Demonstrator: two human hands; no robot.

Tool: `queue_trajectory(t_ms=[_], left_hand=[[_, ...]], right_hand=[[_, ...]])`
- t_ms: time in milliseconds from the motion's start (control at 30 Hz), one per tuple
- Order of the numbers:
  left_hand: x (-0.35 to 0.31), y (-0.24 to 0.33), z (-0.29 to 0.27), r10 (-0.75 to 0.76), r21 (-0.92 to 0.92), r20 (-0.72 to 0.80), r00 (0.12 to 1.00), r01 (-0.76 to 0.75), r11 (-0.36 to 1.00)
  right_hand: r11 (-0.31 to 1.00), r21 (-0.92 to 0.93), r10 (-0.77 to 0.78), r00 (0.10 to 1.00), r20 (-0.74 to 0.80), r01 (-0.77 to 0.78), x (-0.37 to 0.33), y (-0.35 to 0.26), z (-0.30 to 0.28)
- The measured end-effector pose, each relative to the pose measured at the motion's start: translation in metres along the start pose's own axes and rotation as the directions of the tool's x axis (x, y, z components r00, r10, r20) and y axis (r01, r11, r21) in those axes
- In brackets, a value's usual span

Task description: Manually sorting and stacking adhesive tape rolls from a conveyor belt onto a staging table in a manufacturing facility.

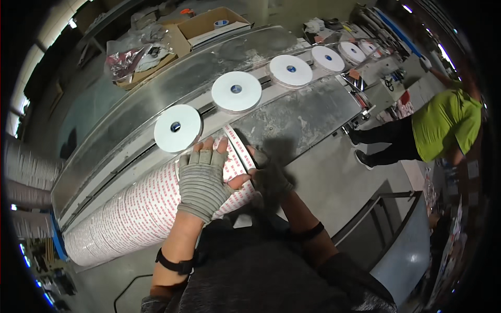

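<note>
A long row of tape rolls [135, 208], white with red print around their rims, lies on its side along the near edge of the metal table. My left hand [203, 182], in a grey ribbed fingerless glove, rests on top near the row's right end, its fingers stretched out and thumb apart. At that end, a thin gap sets the outermost tape roll [239, 147] off from the others. My right hand [270, 177], in a dark glove, grips that roll from its outer side; part of its fingers is hidden in shadow.
Several white tape rolls [236, 91] lie flat along the conveyor track [209, 110] beyond my hands. A machine [383, 78] stands at its far right end. Open cardboard boxes [214, 28] sit behind. A person in a green shirt [446, 125] stands right; a metal-framed cart [404, 245] is lower right.
</note>
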State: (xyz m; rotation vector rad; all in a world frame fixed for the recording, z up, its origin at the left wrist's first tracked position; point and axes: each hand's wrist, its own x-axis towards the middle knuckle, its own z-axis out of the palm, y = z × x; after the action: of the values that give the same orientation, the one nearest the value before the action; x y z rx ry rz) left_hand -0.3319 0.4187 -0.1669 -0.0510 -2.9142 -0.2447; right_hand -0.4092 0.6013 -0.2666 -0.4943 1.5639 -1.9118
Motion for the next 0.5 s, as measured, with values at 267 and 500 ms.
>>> queue_trajectory(t_ms=[267, 500], left_hand=[[0.02, -0.007, 0.001, -0.022, -0.046, 0.113, 0.993, 0.027, 0.999], [0.013, -0.015, 0.007, -0.016, -0.027, 0.164, 0.986, 0.021, 0.999]], right_hand=[[0.438, -0.862, -0.161, 0.965, 0.205, 0.256, -0.016, -0.024, -0.036], [0.962, -0.267, -0.069, 0.998, -0.007, 0.065, -0.012, -0.019, 0.017]])
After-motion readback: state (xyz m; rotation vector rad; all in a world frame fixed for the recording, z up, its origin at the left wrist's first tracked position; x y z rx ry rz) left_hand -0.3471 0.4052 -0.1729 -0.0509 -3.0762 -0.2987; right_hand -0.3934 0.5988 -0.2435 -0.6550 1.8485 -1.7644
